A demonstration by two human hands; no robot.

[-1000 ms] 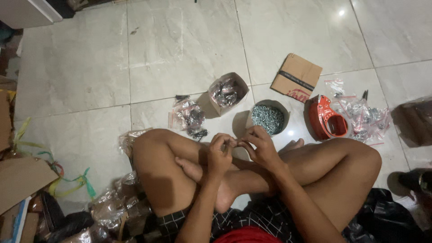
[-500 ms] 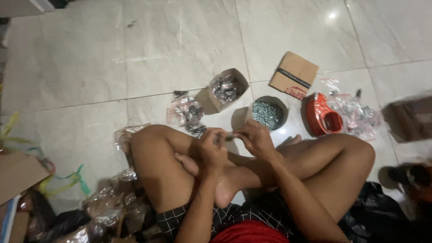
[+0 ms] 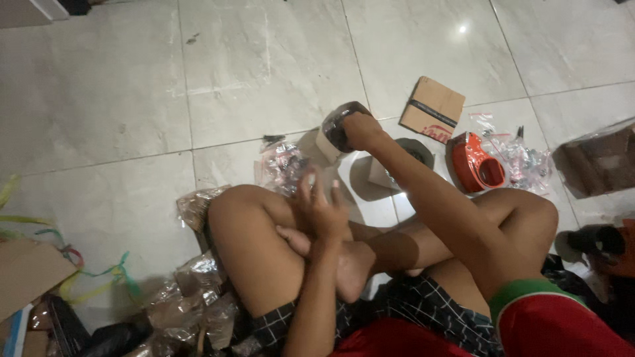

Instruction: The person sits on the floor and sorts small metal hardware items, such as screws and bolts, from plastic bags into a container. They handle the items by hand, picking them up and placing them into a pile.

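Note:
I sit cross-legged on a pale tiled floor (image 3: 264, 73). My right hand (image 3: 360, 129) reaches forward over a small cardboard box (image 3: 327, 142) lined with a plastic bag of small metal parts; its fingers are curled down into the opening, and what they hold is hidden. My left hand (image 3: 321, 205) hovers above my left knee, fingers loosely apart, nothing visible in it. A grey bowl (image 3: 417, 147) of small metal parts sits behind my right forearm, mostly hidden by it. A clear bag of metal parts (image 3: 283, 165) lies by my left knee.
A red tape dispenser (image 3: 479, 162) and clear bags of small parts (image 3: 526, 158) lie at the right, a flat cardboard box (image 3: 433, 109) beyond them. A brown wrapped bundle (image 3: 595, 158) is far right. Crumpled plastic (image 3: 192, 297), cardboard (image 3: 26, 271) and green-yellow ribbon (image 3: 99, 277) lie left.
My hands were together in front of my knees working a small item. They have parted: the right hand has reached forward to the cardboard box, the left stays by the knee.

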